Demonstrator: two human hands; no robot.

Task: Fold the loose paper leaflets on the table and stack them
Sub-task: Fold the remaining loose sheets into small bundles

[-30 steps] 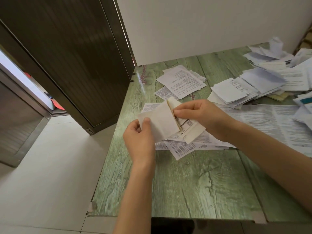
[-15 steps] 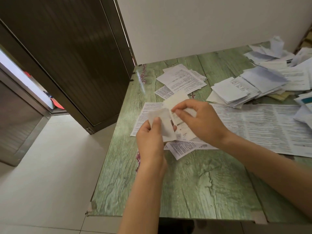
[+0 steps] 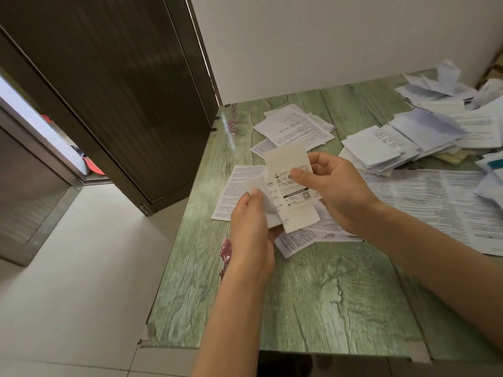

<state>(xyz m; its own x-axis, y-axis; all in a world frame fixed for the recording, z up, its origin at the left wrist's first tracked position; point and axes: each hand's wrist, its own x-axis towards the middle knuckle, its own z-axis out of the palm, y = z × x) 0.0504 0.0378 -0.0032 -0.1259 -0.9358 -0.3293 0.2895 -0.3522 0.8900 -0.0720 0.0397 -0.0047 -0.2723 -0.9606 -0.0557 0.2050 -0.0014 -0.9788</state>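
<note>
while both hands pinch it, cream leaflet [image 3: 291,186] above green table [image 3: 313,295]

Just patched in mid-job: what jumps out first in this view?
A cream leaflet is held over the green wooden table: the left hand pinches its left flap, the right hand its right edge. Loose printed sheets lie beneath, and a messy paper heap fills the table's far right.

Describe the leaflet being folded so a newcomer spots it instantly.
Start at the green table; over its left half the left hand and right hand meet. Between them is the leaflet, held off the surface. Unlike the white sheets lying flat around it, it is a narrow cream strip with logos and a QR code.
</note>
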